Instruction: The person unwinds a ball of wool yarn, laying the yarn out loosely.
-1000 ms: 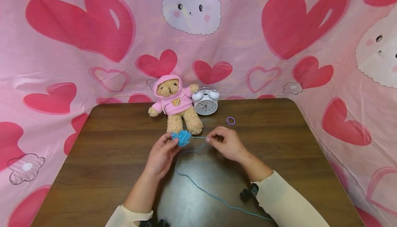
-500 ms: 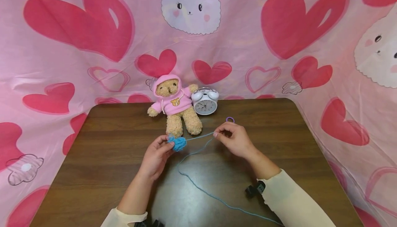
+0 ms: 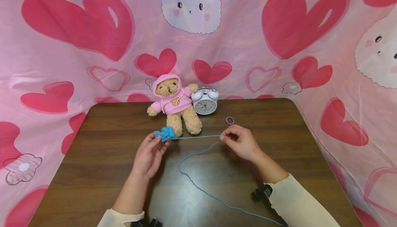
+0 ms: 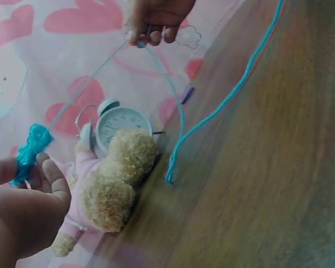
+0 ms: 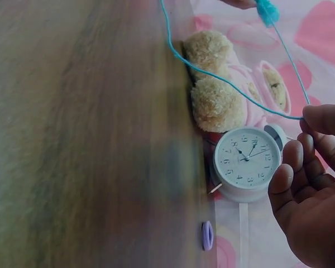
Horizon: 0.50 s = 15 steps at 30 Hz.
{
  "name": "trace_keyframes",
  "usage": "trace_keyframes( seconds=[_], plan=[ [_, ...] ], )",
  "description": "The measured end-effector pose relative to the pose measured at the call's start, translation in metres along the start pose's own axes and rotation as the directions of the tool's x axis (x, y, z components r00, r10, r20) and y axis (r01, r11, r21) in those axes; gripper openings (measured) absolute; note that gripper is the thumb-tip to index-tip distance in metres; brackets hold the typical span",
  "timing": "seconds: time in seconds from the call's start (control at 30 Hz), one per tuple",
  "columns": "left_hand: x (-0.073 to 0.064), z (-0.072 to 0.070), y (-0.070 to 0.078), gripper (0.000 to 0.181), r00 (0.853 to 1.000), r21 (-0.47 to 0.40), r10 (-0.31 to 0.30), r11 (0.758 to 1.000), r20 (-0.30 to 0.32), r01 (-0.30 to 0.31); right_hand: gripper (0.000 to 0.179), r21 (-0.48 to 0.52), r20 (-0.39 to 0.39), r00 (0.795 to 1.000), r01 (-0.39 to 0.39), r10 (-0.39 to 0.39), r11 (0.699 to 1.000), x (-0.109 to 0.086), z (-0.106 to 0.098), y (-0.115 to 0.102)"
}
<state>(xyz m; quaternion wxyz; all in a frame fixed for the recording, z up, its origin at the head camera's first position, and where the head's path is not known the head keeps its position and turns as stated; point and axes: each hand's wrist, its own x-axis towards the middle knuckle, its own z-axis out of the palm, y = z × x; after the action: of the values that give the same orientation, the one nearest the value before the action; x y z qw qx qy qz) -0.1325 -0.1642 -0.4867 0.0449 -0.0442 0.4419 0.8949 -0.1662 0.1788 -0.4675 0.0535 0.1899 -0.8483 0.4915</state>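
My left hand (image 3: 149, 158) pinches a small bundle of blue yarn (image 3: 165, 133) between thumb and fingers, held up in front of the teddy bear's feet. From the bundle a blue strand (image 3: 198, 137) runs nearly straight to my right hand (image 3: 243, 144), whose thumb and index finger pinch it. Past those fingertips the loose yarn (image 3: 198, 187) curves down over the tabletop toward the right forearm. In the left wrist view the bundle (image 4: 31, 151) looks gathered at its middle. The right wrist view shows the strand (image 5: 291, 62) bending at the right thumb (image 5: 322, 118).
A teddy bear (image 3: 175, 104) in a pink hoodie sits at the back of the brown table (image 3: 102, 158). Beside it stands a white twin-bell alarm clock (image 3: 205, 105). A purple ring (image 3: 230, 120) lies just beyond the right hand. A pink heart-patterned cloth (image 3: 242, 44) hangs behind.
My left hand has moved left with the yarn bundle, and my right hand has moved right with the strand. The stretch of yarn between them has grown longer.
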Motion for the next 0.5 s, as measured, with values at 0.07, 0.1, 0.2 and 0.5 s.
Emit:
trace_keyframes(
  seconds=[0.07,0.1,0.2,0.5],
  plan=[
    [0.000,-0.001,0.002,0.006,1.000,-0.035,0.018,0.999,0.023,-0.017,0.005,-0.005,0.003,1.000,-0.002,0.002,1.000,-0.002,-0.001,0.002],
    [0.000,-0.002,0.003,0.007,0.999,-0.052,0.027,0.998,0.033,-0.026,0.004,-0.004,0.004,1.000,-0.005,0.005,1.000,-0.003,-0.002,0.003],
    [0.000,-0.005,0.006,0.011,0.997,-0.080,0.047,0.996,0.055,-0.042,0.004,0.000,-0.003,1.000,-0.012,0.012,1.000,-0.006,-0.005,0.004],
    [-0.002,-0.019,0.014,0.013,0.997,-0.032,0.079,0.996,0.015,-0.079,0.007,-0.029,-0.056,0.998,-0.009,0.008,1.000,-0.011,-0.022,0.004]
  ],
)
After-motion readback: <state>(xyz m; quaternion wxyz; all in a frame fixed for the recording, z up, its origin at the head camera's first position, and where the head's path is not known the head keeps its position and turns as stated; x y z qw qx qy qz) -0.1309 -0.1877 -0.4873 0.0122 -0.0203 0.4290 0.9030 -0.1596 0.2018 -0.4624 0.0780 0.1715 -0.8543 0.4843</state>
